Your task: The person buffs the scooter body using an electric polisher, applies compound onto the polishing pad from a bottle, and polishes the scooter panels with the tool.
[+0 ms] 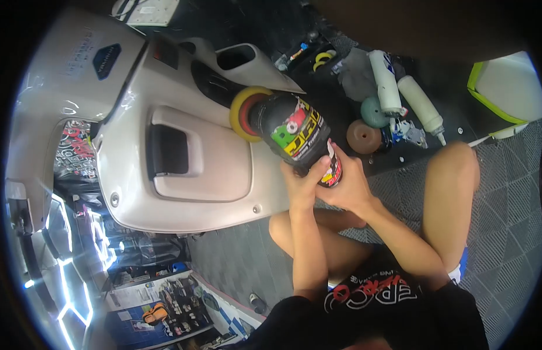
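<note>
Both of my hands are closed around a black polisher (pixel 288 125) with colourful stickers. My left hand (pixel 301 182) wraps the near side of its body by the handle, and my right hand (pixel 351 182) grips the handle beside it. The polisher's yellow foam pad (pixel 238 116) faces a glossy beige panel (pixel 215 151). I cannot tell whether pad and panel touch. The panel has a raised section with a dark recess (pixel 170 149).
On the dark surface at right lie a white bottle (pixel 385 81), a pale nozzle bottle (pixel 421 105), a teal pad (pixel 374 112), a brown pad (pixel 364 137) and a grey cloth (pixel 355 73). A white box with lime edging (pixel 507 90) stands beyond. My bent knee (pixel 452 169) is at right.
</note>
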A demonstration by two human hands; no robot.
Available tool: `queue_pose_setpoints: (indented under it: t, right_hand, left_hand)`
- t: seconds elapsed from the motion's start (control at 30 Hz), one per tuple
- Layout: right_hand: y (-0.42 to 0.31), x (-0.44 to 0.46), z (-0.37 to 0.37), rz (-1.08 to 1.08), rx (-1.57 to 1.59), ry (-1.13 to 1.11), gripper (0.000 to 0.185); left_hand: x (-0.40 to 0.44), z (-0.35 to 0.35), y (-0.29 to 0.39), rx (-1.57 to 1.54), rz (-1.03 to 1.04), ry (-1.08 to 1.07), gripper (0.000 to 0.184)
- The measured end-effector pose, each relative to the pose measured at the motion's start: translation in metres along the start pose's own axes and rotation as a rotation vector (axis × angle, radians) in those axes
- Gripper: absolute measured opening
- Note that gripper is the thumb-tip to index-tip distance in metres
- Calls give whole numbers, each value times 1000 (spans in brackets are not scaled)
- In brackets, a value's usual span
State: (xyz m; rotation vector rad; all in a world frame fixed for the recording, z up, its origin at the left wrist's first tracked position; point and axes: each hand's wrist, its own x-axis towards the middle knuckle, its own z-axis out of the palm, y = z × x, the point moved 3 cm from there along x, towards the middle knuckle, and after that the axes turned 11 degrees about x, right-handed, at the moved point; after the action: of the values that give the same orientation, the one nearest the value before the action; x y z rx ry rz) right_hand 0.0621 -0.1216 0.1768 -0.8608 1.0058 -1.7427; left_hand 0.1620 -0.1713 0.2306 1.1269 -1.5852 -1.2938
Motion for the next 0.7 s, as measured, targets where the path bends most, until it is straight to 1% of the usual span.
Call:
queue_pose_setpoints:
  t: [0.07, 0.1, 0.2, 0.23, 0.33, 0.37, 0.47, 0.5, 0.63, 0.7]
  right_hand:
    - [-7, 4, 8, -94, -29, 39, 77]
    - [-12, 6, 12, -143, -60, 64, 73]
    - [-27, 16, 21, -243, -81, 72, 71]
    - [-34, 18, 24, -258, -69, 89, 70]
    - [-57, 28, 26, -276, 3, 72, 67]
    - [-65, 31, 26, -325, 8, 75, 67]
    - [-89, 39, 22, -368, -53, 73, 68]
    - [-95, 41, 21, -350, -75, 67, 70]
    - [-110, 46, 23, -395, -77, 80, 73]
    - [-113, 44, 23, -388, -79, 52, 76]
  left_hand:
    - [7, -8, 5, -66, 80, -57, 56]
    - [7, -5, 15, -5, 92, -19, 65]
    - [17, -11, 33, 22, 174, -91, 68]
    - [21, -13, 43, 79, 176, -108, 70]
    - [28, -6, 74, 117, 234, -94, 70]
    - [32, -3, 82, 123, 282, -102, 69]
    - [41, 7, 105, 95, 341, -150, 69]
    - [44, 10, 110, 98, 368, -162, 67]
    - [48, 13, 125, 76, 445, -195, 61]
    - [45, 12, 121, 67, 432, -185, 59]
